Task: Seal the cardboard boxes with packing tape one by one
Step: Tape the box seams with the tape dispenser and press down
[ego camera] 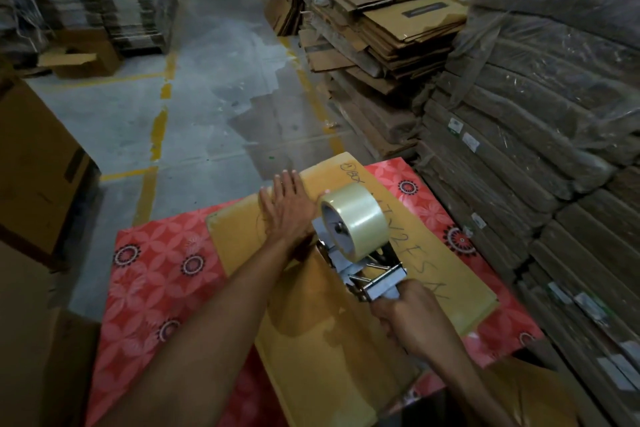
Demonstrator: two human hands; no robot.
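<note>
Cardboard box [446, 274] is lying on the red floral surface [162, 288]; the left hand [285, 206] is pressing flat on it, the right hand [408, 308] gripping the tape dispenser [360, 270]. Flattened cardboard stacks [381, 42] are lining the concrete floor [207, 87].

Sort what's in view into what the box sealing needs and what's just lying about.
In use: box, tape dispenser, left hand pressing the box, right hand gripping the dispenser.
Lying about: flattened cardboard pile, wrapped bundles, open carton on the floor.
</note>
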